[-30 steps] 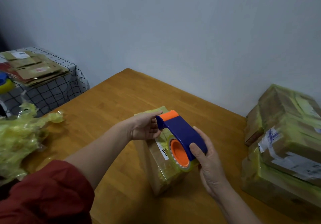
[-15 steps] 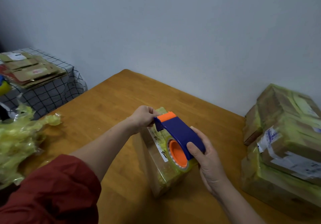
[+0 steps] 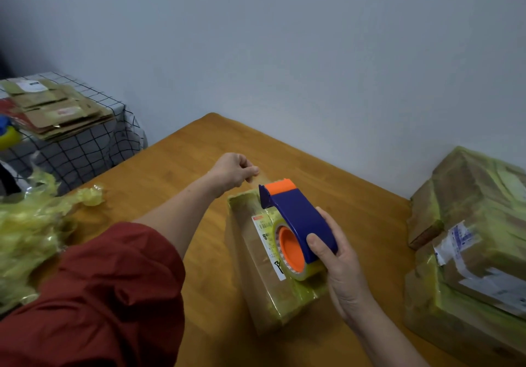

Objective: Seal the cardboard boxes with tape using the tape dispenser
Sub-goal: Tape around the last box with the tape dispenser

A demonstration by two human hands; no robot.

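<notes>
Holding the blue and orange tape dispenser (image 3: pixel 296 215) in the right-hand grip (image 3: pixel 338 255), thumb laid across the blue flank, fingers curled round the back. Gripping at the 5 o'clock end of the dispenser, orange cutter end pointing toward 11 o'clock. Carrying a roll of yellowish clear tape (image 3: pixel 306 274) on an orange hub, lower rim on or just above a cardboard box (image 3: pixel 264 295); cannot tell which. Lying lengthwise mid wooden tabletop (image 3: pixel 170 173), that box, wrapped in yellowish tape, white label on top. Pinching a faint clear tape strip (image 3: pixel 256 180) in the left-hand grip (image 3: pixel 233 171), narrow, thumb against curled fingers, strip running from the grip's 5 o'clock side to the cutter end. Hovering past the box's far end, at 10 o'clock of the dispenser, near it but apart. Reaching out of a red sleeve (image 3: pixel 99 295) at 7 o'clock. Stacked at 3 o'clock, more taped boxes (image 3: pixel 469 238); heaped at 9 o'clock, crumpled yellow film (image 3: pixel 28 224); piled at 10 o'clock on a checked cloth (image 3: pixel 85 150), flattened cardboard (image 3: pixel 57 110).
</notes>
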